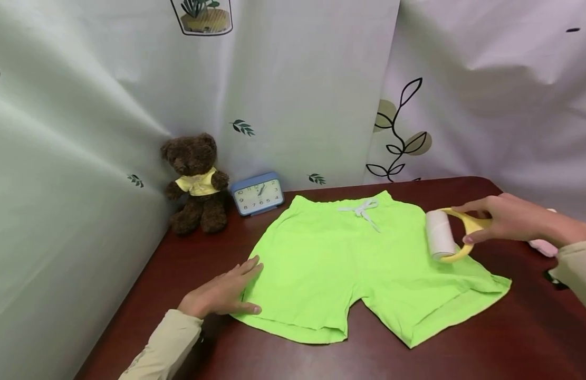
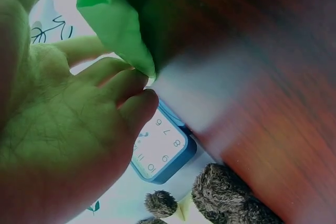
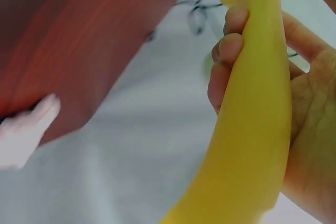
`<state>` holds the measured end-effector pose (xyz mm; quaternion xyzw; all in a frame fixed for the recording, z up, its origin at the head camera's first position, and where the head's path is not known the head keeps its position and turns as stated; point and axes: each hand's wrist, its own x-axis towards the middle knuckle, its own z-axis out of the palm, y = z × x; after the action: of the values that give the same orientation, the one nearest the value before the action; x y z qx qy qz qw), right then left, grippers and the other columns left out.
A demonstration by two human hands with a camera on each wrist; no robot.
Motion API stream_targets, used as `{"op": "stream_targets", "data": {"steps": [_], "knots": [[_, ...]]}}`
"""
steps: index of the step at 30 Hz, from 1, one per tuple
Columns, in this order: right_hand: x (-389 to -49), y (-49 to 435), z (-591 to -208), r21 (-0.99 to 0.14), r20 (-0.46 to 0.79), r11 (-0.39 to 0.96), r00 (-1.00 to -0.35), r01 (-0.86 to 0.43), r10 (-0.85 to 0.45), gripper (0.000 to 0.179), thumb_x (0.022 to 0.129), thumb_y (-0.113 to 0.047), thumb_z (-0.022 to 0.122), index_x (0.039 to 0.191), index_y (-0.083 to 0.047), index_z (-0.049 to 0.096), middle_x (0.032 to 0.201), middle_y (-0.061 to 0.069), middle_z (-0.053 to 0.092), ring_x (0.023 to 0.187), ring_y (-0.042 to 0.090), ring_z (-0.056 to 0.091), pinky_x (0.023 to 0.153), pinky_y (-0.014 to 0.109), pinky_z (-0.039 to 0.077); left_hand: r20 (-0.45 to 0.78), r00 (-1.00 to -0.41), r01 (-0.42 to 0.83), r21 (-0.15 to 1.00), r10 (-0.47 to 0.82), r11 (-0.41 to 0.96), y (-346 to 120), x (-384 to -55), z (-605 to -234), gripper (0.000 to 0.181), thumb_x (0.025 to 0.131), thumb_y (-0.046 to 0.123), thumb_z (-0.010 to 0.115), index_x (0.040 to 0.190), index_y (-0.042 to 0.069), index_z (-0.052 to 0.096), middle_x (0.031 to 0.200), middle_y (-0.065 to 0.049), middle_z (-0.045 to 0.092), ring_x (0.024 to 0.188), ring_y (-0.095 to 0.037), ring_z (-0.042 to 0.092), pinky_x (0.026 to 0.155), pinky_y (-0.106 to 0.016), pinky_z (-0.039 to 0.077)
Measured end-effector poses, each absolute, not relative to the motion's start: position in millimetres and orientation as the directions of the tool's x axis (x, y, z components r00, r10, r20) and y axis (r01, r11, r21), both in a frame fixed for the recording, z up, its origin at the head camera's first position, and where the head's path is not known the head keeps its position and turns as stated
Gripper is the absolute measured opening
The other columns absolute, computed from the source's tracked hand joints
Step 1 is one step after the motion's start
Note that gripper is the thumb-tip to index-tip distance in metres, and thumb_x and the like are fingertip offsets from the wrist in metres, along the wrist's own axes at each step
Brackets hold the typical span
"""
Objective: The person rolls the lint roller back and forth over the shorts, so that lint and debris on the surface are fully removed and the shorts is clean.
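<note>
Neon green shorts lie spread on the table, waistband towards the back, a white drawstring tied in a bow. My left hand rests at the side of the left-hand leg, fingers extended over the fabric; in the left wrist view the palm shows beside a fold of green cloth. My right hand grips a lint roller by its yellow handle. The roller's white sticky roll overlaps the right-hand side of the shorts.
A brown teddy bear in a yellow shirt sits at the back left, next to a blue alarm clock. Behind the right wrist lies a pink object, partly hidden. Patterned white curtains stand around the dark red table.
</note>
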<state>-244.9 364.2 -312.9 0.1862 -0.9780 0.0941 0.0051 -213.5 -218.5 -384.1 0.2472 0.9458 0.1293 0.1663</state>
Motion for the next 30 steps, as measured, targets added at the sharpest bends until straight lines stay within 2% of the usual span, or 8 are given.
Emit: {"op": "stream_targets", "data": {"steps": [1, 3, 7, 10, 12, 16, 22, 30], "knots": [[-244, 356, -311, -0.181, 0.063, 0.908, -0.925, -0.379, -0.374, 0.067, 0.073, -0.047, 0.087, 0.130, -0.017, 0.069, 0.067, -0.009, 0.045, 0.059, 0.000, 0.034, 0.059, 0.020, 0.030, -0.255, -0.819, 0.425, 0.330, 0.514, 0.843, -218, -214, -384, 0.096, 0.085, 0.045, 0.078, 0.158, 0.006, 0.030, 0.169, -0.016, 0.018, 0.153, -0.045, 0.023, 0.121, -0.059, 0.028], [-243, 336, -310, -0.187, 0.089, 0.889, -0.909, -0.417, -0.408, 0.066, 0.072, -0.048, 0.087, 0.130, -0.020, 0.069, 0.071, -0.012, 0.051, 0.061, -0.001, 0.036, 0.060, 0.020, 0.031, -0.262, -0.818, 0.421, 0.333, 0.511, 0.844, -218, -214, -386, 0.097, 0.084, 0.044, 0.079, 0.158, 0.005, 0.029, 0.169, -0.017, 0.018, 0.154, -0.044, 0.022, 0.122, -0.059, 0.026], [-245, 291, -317, -0.249, 0.088, 0.843, -0.878, -0.476, -0.470, 0.068, 0.072, -0.046, 0.087, 0.133, -0.020, 0.068, 0.064, -0.013, 0.044, 0.058, 0.000, 0.033, 0.057, 0.019, 0.031, -0.270, -0.814, 0.415, 0.349, 0.514, 0.840, -217, -215, -389, 0.099, 0.084, 0.042, 0.080, 0.158, 0.004, 0.028, 0.169, -0.018, 0.017, 0.155, -0.042, 0.019, 0.124, -0.059, 0.024], [-248, 253, -327, -0.321, 0.067, 0.796, -0.851, -0.513, -0.522, 0.069, 0.077, -0.044, 0.084, 0.136, -0.014, 0.065, 0.059, -0.011, 0.031, 0.055, 0.001, 0.028, 0.053, 0.018, 0.028, -0.272, -0.809, 0.413, 0.368, 0.521, 0.833, -218, -215, -391, 0.100, 0.084, 0.041, 0.080, 0.159, 0.003, 0.026, 0.169, -0.019, 0.014, 0.155, -0.043, 0.016, 0.124, -0.059, 0.022], [-249, 225, -333, -0.362, 0.046, 0.767, -0.832, -0.530, -0.553, 0.070, 0.080, -0.043, 0.082, 0.139, -0.011, 0.062, 0.060, -0.011, 0.030, 0.055, 0.002, 0.028, 0.053, 0.018, 0.027, -0.277, -0.807, 0.408, 0.379, 0.522, 0.831, -219, -215, -391, 0.100, 0.085, 0.041, 0.079, 0.159, 0.003, 0.025, 0.169, -0.019, 0.012, 0.155, -0.044, 0.015, 0.123, -0.060, 0.022], [-246, 170, -342, -0.408, 0.018, 0.714, -0.786, -0.570, -0.618, 0.072, 0.087, -0.041, 0.077, 0.144, -0.004, 0.054, 0.061, -0.010, 0.032, 0.055, 0.004, 0.028, 0.052, 0.019, 0.028, -0.285, -0.805, 0.398, 0.391, 0.520, 0.830, -220, -216, -388, 0.100, 0.085, 0.040, 0.079, 0.160, 0.003, 0.023, 0.169, -0.020, 0.011, 0.155, -0.046, 0.013, 0.123, -0.062, 0.021], [-236, 101, -345, -0.384, -0.013, 0.702, -0.757, -0.600, -0.654, 0.073, 0.087, -0.042, 0.077, 0.146, -0.005, 0.053, 0.062, -0.007, 0.039, 0.056, 0.007, 0.033, 0.050, 0.021, 0.029, -0.280, -0.803, 0.412, 0.376, 0.526, 0.830, -218, -218, -387, 0.099, 0.085, 0.040, 0.079, 0.159, 0.003, 0.024, 0.169, -0.020, 0.011, 0.156, -0.043, 0.013, 0.124, -0.060, 0.021], [-241, 57, -348, -0.382, -0.017, 0.702, -0.755, -0.601, -0.655, 0.067, 0.086, -0.041, 0.078, 0.139, -0.005, 0.060, 0.062, -0.005, 0.045, 0.054, 0.009, 0.039, 0.048, 0.023, 0.031, -0.266, -0.809, 0.410, 0.382, 0.524, 0.828, -218, -215, -389, 0.099, 0.084, 0.040, 0.079, 0.159, 0.001, 0.025, 0.169, -0.021, 0.013, 0.155, -0.044, 0.015, 0.123, -0.061, 0.022]]}}
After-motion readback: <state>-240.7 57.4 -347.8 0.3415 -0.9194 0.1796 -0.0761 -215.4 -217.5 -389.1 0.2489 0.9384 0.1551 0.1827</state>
